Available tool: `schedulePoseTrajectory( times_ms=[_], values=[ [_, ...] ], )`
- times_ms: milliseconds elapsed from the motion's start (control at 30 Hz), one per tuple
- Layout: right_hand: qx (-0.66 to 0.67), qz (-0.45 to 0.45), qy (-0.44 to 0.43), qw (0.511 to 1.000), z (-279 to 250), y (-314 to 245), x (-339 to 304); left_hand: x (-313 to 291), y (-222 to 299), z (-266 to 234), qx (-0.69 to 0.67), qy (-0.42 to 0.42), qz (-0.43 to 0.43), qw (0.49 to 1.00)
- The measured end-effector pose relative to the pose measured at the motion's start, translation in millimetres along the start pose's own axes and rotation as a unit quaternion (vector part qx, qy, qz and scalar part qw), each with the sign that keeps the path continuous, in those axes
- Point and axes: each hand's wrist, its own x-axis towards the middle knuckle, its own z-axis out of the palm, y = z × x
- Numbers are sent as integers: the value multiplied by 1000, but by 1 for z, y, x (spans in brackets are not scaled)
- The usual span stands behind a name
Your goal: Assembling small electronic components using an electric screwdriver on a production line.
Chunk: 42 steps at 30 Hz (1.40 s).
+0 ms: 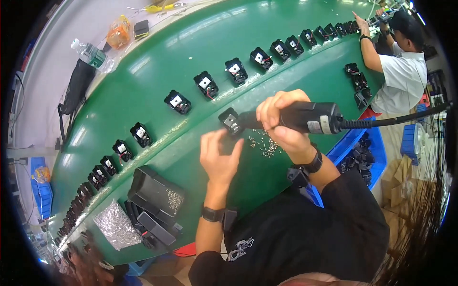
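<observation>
My right hand is wrapped round a black electric screwdriver held almost level. Its nose points left and reaches the right side of a small black housing with a pale plate inside. Whether the bit sits on a screw is hidden. Just below that housing is my left hand, thumb and fingers apart, fingertips close to its lower edge; I cannot tell if they touch. Loose small screws lie scattered on the green table beneath the screwdriver.
A long row of similar black housings runs along the table. At lower left are a black tray with screws and a bag of screws. A blue bin of black parts stands right. A co-worker works at far right.
</observation>
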Motion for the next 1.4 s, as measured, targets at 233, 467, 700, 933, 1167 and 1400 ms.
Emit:
schedulePoseTrajectory(
  times_ms=[233,467,700,933,1167,1400],
  values=[
    [2,13,35,999,-4,14,0,25,-5,10,56,-15,53,997],
    [7,18,22,1000,-2,17,1,30,-16,12,47,-54,41,997],
    [-81,39,-42,995,-5,3,1,30,-17,16,34,-33,56,997],
    [-41,17,-37,998,-9,0,0,31,-12,16,14,-48,31,998],
    [-33,15,-11,999,-9,3,0,28,-11,19,15,-47,29,998],
    [-41,15,-10,999,-12,3,1,30,-7,19,30,-71,-2,997]
  ],
)
